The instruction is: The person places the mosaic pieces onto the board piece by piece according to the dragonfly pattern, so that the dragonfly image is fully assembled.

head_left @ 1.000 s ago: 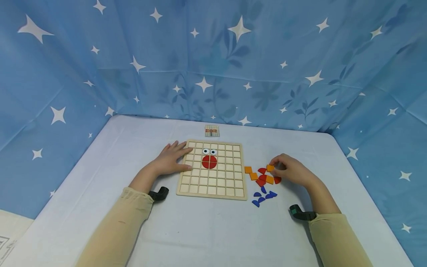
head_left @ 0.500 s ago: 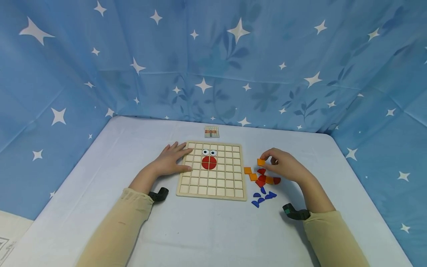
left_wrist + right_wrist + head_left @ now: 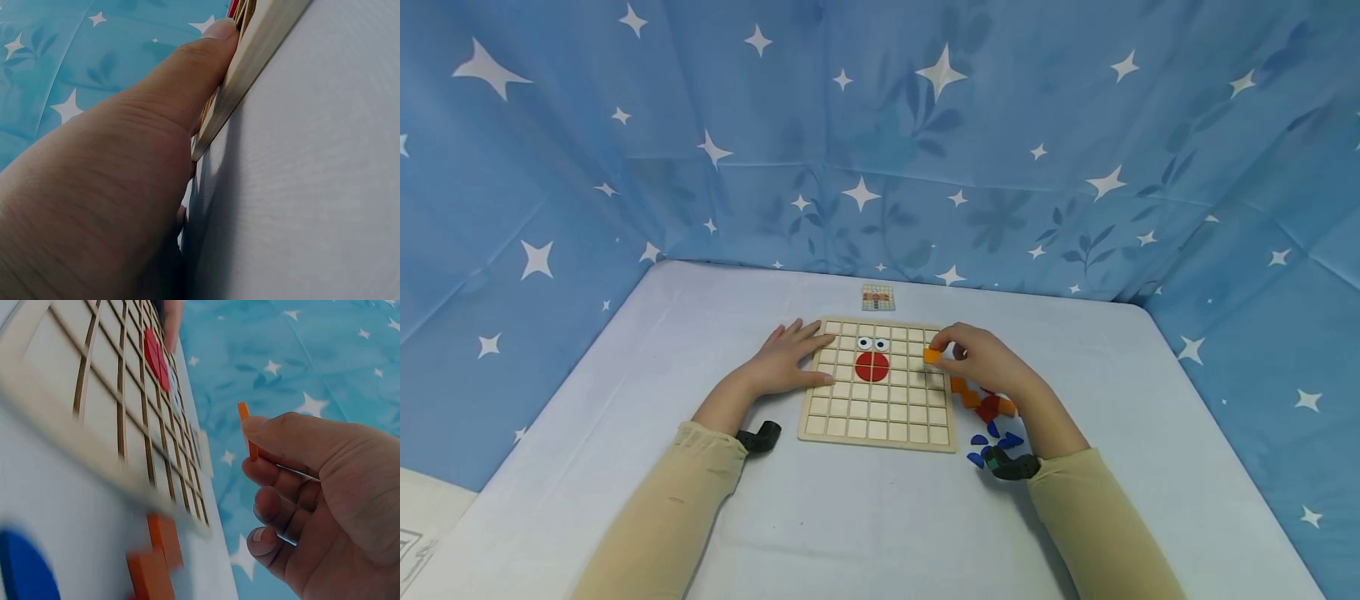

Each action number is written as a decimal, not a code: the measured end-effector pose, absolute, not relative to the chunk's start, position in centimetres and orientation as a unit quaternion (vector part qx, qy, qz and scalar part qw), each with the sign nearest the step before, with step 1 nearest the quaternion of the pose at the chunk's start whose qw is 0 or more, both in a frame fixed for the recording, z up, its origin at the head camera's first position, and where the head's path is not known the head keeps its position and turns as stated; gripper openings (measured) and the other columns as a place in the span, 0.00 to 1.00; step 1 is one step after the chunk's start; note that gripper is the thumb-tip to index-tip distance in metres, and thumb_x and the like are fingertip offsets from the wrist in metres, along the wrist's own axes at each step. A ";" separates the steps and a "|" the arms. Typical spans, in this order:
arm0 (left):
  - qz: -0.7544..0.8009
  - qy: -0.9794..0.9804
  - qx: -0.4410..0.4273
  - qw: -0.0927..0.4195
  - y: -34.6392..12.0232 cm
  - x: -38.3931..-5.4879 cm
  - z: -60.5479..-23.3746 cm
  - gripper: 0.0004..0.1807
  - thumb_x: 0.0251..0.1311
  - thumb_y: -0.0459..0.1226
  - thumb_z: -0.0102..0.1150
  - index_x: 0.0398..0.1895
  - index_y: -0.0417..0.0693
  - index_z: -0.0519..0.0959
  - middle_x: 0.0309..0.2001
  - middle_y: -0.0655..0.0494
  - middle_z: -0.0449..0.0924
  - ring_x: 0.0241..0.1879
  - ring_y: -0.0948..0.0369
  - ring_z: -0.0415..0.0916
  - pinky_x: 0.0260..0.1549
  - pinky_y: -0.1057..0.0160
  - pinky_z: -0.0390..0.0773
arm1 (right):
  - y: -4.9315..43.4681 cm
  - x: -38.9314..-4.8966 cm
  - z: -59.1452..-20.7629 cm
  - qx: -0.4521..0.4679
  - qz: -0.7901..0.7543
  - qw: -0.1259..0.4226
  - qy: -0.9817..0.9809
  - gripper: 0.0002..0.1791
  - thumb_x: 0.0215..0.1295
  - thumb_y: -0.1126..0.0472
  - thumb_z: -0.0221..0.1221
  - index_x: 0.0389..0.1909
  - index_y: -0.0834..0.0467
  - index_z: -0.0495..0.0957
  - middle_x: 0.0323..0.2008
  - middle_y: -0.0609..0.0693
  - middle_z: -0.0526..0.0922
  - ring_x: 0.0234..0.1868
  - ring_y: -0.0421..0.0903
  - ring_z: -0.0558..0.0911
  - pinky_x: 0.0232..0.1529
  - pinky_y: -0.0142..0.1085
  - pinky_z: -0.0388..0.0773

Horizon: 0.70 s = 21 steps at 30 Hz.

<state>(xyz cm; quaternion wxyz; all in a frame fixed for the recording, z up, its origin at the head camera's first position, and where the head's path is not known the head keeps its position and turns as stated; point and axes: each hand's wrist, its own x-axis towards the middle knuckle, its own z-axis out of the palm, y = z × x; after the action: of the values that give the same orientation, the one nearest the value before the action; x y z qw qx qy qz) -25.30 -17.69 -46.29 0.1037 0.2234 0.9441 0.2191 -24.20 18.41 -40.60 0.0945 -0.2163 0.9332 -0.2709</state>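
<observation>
A wooden grid board (image 3: pixel 877 427) lies on the table, with two eye tiles (image 3: pixel 872 343) above a red disc (image 3: pixel 872 367) made of quarter pieces. My left hand (image 3: pixel 782 358) rests on the board's left edge, fingers spread; in the left wrist view its thumb (image 3: pixel 187 75) lies over the rim. Above the board's right side, my right hand (image 3: pixel 981 357) pinches an orange square tile (image 3: pixel 932 356) between thumb and fingers. The right wrist view shows that tile (image 3: pixel 247 431) edge-on, held apart from the board.
Right of the board lie loose orange tiles (image 3: pixel 970 399) and red pieces (image 3: pixel 987 410), partly hidden under my right arm. Several blue pieces (image 3: pixel 979 440) sit nearer me. A small pattern card (image 3: pixel 877 297) lies behind the board. A blue star-printed curtain (image 3: pixel 880 125) surrounds the table.
My right hand has lifted the orange square tile from the loose pieces and carried it left, over the board's right side. The left hand has stayed in place.
</observation>
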 end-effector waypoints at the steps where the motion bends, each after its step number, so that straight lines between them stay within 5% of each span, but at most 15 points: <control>1: 0.217 0.945 0.223 0.104 -17.7 -25.3 -46.3 0.47 0.58 0.66 0.58 0.77 0.63 0.57 0.81 0.53 0.43 0.80 0.45 0.32 0.77 0.43 0.31 | 17.9 -24.3 -40.6 -0.218 -0.272 0.096 0.932 0.13 0.67 0.53 0.63 0.51 0.49 0.79 0.46 0.46 0.80 0.41 0.47 0.74 0.34 0.37 0.76; 21: 0.214 0.945 0.221 0.107 -17.8 -25.7 -46.7 0.47 0.57 0.68 0.57 0.77 0.65 0.57 0.81 0.55 0.43 0.80 0.46 0.32 0.77 0.43 0.31 | 9.3 -26.4 -42.4 -0.252 -0.291 0.118 0.916 0.12 0.67 0.54 0.63 0.50 0.51 0.81 0.46 0.47 0.78 0.42 0.45 0.77 0.44 0.38 0.79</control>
<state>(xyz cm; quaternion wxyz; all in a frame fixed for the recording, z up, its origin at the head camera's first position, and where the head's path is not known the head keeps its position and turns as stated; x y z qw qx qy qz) -25.65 -17.79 -46.68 0.1067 0.2212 0.9455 0.2140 -26.39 9.26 -42.40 0.1183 -0.2515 0.9155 -0.2907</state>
